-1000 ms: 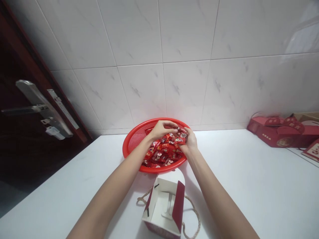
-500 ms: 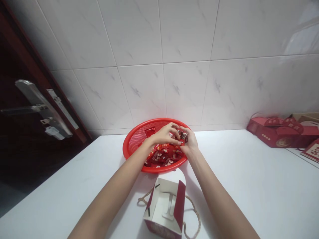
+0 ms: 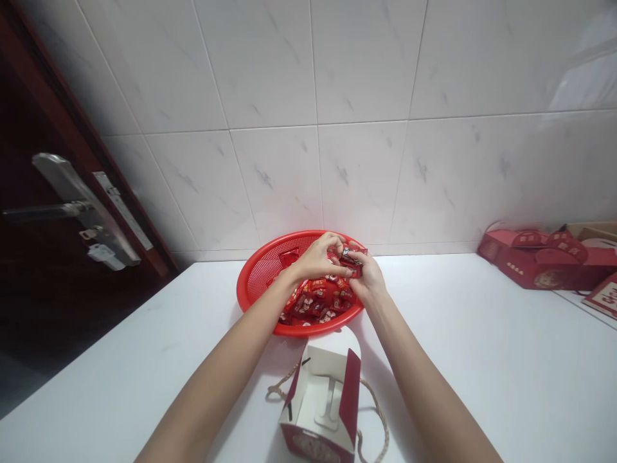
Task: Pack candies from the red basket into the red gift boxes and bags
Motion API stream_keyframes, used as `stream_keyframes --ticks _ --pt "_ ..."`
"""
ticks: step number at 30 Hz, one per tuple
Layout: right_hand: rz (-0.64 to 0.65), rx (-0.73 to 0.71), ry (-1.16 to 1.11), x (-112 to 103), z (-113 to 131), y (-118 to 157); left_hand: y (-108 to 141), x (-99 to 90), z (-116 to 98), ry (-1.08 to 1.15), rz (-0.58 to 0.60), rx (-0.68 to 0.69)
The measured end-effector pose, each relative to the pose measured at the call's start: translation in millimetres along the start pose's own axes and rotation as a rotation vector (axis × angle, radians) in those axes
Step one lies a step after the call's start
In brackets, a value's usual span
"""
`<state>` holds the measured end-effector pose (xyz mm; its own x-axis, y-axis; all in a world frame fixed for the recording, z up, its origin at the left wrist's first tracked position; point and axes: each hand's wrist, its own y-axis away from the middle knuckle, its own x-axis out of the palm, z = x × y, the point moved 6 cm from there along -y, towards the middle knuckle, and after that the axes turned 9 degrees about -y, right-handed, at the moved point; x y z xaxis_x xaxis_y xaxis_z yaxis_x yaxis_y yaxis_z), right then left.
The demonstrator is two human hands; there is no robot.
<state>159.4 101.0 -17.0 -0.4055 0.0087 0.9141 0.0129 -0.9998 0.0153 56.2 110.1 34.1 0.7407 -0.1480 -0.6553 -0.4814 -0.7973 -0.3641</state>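
Note:
Over the right part of a red plastic basket, my two hands meet around several small red-wrapped candies. My right hand cups them from the right, its fingers curled behind them. From the left, my left hand has thumb and bent fingers closed on the same candies. Below, many more wrapped candies lie loose in the basket. Nearer to me stands an open box, dark red outside and white inside, its top flaps up.
Twisted cord handles spread on both sides of the box. At the far right of the white table are several red boxes. A tiled wall rises behind, and a dark door with a metal handle is at left.
The candies between my hands have shifted and now show higher above my right palm. My left fingers have moved slightly. Basket and box stay in place.

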Motion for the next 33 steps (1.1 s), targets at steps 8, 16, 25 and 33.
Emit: stream_keyframes --ticks 8,16,25,33 --pt "-0.075 -0.014 0.023 -5 -3 -1 -3 -6.2 8 -0.127 -0.107 0.016" --pt "-0.163 -0.02 0.053 -8 -1 3 -11 -31.6 48 0.0 -0.343 -0.186" --pt "-0.134 0.003 0.067 -7 -2 4 -3 13.3 83 -0.477 0.157 -0.338" --pt "-0.181 0.023 0.038 -7 -2 5 2 21.0 88 -0.737 0.334 -0.481"
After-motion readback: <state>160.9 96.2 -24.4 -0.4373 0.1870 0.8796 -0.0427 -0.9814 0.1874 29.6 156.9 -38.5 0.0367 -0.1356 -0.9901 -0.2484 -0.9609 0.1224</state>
